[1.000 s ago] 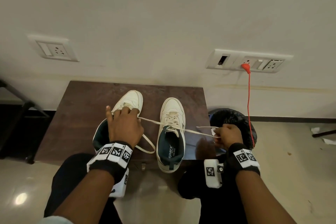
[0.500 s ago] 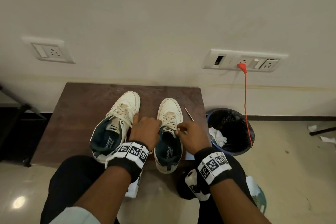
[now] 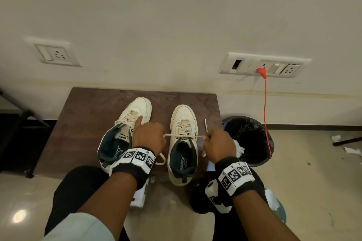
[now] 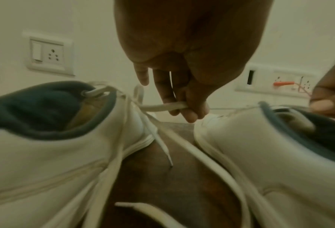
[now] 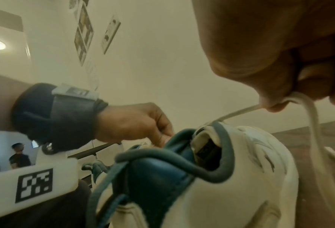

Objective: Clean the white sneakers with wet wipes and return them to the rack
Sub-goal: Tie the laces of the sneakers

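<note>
Two white sneakers with dark teal lining stand side by side on a brown low table [image 3: 82, 123], toes toward the wall. The left sneaker [image 3: 135, 111] is partly covered by my left hand [image 3: 148, 135]. My left hand pinches one end of the right sneaker's lace [image 4: 162, 106], index finger stretched out. My right hand [image 3: 217, 143] pinches the other lace end [image 5: 240, 112]. The lace [image 3: 182, 135] runs taut across the right sneaker [image 3: 183, 119] between both hands.
A bin with a black liner [image 3: 248, 139] stands right of the table, white wipes inside. An orange cable [image 3: 265, 107] hangs from the wall socket above it. A thin stick [image 3: 206, 125] lies on the table beside the right sneaker.
Both hands were close together over the right sneaker's tongue half a second ago. They have moved apart, pulling the lace ends out to each side.
</note>
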The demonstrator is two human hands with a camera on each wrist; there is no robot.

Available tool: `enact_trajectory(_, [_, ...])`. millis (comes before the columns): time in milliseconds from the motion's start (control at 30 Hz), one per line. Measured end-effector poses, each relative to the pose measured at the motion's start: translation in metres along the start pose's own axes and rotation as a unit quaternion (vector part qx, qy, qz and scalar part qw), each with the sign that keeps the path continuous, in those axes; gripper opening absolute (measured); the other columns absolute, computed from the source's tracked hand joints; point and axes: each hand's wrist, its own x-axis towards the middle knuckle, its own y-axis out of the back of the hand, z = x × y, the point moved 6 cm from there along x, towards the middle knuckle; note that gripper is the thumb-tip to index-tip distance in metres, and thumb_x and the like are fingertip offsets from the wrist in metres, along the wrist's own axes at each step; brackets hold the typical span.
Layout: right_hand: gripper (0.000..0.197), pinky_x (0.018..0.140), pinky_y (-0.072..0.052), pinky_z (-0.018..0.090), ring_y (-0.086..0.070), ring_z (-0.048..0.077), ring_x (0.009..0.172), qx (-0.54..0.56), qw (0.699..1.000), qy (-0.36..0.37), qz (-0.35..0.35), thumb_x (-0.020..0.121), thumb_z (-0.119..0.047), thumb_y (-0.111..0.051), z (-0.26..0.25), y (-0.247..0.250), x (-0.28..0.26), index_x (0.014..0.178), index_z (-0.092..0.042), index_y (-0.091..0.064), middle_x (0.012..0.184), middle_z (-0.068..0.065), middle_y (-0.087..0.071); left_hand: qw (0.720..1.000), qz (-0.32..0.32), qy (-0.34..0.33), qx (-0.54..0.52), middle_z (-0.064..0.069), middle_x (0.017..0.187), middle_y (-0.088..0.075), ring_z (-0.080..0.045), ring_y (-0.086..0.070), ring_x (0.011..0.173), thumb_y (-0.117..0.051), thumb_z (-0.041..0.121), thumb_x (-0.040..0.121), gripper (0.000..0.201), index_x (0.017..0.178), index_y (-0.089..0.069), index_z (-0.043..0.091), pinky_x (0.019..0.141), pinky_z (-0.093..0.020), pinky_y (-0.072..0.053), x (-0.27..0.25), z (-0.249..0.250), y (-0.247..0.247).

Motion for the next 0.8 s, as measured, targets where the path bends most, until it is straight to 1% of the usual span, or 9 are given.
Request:
enact_trajectory(133, [0.018,0.055,-0.033,0.021,-0.054,0.016,0.064,0.036,0.998,-0.022,-0.046,0.086,-0.019,-0.053,0.005,-0.002,0.0,0.07,-0.014,-0.056,0.069,0.002,-0.055,0.999,-0.03,0.011,0.0,0.005,0.086,-0.07,-0.015,-0.064,0.091,-0.05,0.034,0.088,0.021,0.089,-0.069,0.024,0.118,-0.041,-0.006,-0.002,-0.012,-0.008])
enact_trajectory(267, [0.026,0.047,-0.032,0.013,-0.044,0.011,0.056,0.229,0.968,-0.057,-0.088,0.089,-0.012,-0.05,0.005,-0.007,0.001,0.063,-0.007,-0.049,0.063,0.006,-0.049,0.998,-0.039,0.0,-0.054,0.006,0.081,-0.068,-0.016,-0.062,0.089,-0.046,0.032,0.089,0.019,0.083,-0.063,0.026,0.119,-0.042,0.002,-0.007,-0.01,-0.006])
enact_trajectory(367, [0.033,0.064,-0.043,0.015,-0.059,0.015,0.072,0.351,0.932,-0.053,-0.073,0.095,-0.024,-0.049,0.0,-0.006,0.0,0.078,0.0,-0.064,0.078,0.012,-0.065,0.987,-0.02,0.019,-0.161,0.007,0.071,-0.063,-0.015,-0.062,0.084,-0.048,0.034,0.092,0.02,0.078,-0.059,0.026,0.119,-0.039,-0.002,-0.01,-0.006,0.001])
enact_trajectory(433, [0.038,0.075,-0.047,0.023,-0.065,0.015,0.084,0.399,0.913,-0.049,-0.071,0.097,-0.03,-0.047,-0.007,-0.008,0.001,0.083,-0.001,-0.067,0.084,0.007,-0.07,0.947,-0.014,0.041,-0.318,0.009,0.071,-0.06,-0.017,-0.06,0.082,-0.052,0.031,0.092,0.022,0.072,-0.058,0.024,0.111,-0.035,-0.025,-0.012,0.0,0.003])
enact_trajectory(500, [0.037,0.079,-0.051,0.027,-0.068,0.016,0.087,0.46,0.883,-0.049,-0.079,0.097,-0.028,-0.047,-0.018,-0.008,0.0,0.086,0.002,-0.066,0.086,0.008,-0.072,0.86,-0.02,0.071,-0.505,0.005,0.08,-0.067,-0.016,-0.062,0.086,-0.055,0.022,0.093,0.021,0.075,-0.065,0.02,0.092,-0.031,-0.043,-0.015,0.007,0.002])
enact_trajectory(567, [0.033,0.081,-0.054,0.032,-0.069,0.022,0.087,0.508,0.856,-0.043,-0.081,0.098,-0.023,-0.047,-0.03,-0.005,-0.001,0.088,0.003,-0.065,0.088,0.013,-0.072,0.779,-0.024,0.094,-0.619,0.0,0.09,-0.072,-0.015,-0.066,0.093,-0.054,0.014,0.094,0.02,0.084,-0.071,0.016,0.09,-0.032,-0.048,-0.015,0.016,0.001])
enact_trajectory(633, [0.03,0.077,-0.055,0.029,-0.068,0.02,0.083,0.526,0.846,-0.022,-0.084,0.097,-0.018,-0.048,-0.039,-0.003,-0.002,0.092,0.006,-0.065,0.089,0.014,-0.072,0.752,-0.019,0.098,-0.651,0.0,0.093,-0.074,-0.015,-0.067,0.095,-0.055,0.013,0.093,0.019,0.088,-0.072,0.018,0.091,-0.033,-0.05,-0.013,0.022,0.0])
enact_trajectory(700, [0.024,0.069,-0.054,0.024,-0.067,0.014,0.076,0.534,0.842,-0.011,-0.077,0.096,-0.014,-0.051,-0.046,-0.002,-0.001,0.093,0.004,-0.066,0.083,0.009,-0.072,0.748,0.002,0.094,-0.657,0.002,0.092,-0.075,-0.012,-0.069,0.092,-0.059,0.014,0.091,0.016,0.09,-0.073,0.021,0.088,-0.03,-0.052,-0.012,0.024,0.001])
enact_trajectory(800, [0.018,0.06,-0.05,0.019,-0.064,0.009,0.062,0.527,0.849,-0.011,-0.045,0.091,-0.014,-0.059,-0.045,-0.003,0.002,0.086,0.001,-0.068,0.069,0.005,-0.069,0.736,0.045,0.102,-0.668,0.002,0.079,-0.074,-0.003,-0.068,0.074,-0.068,0.017,0.085,0.007,0.084,-0.075,0.017,0.071,-0.017,-0.051,-0.011,0.022,0.004])
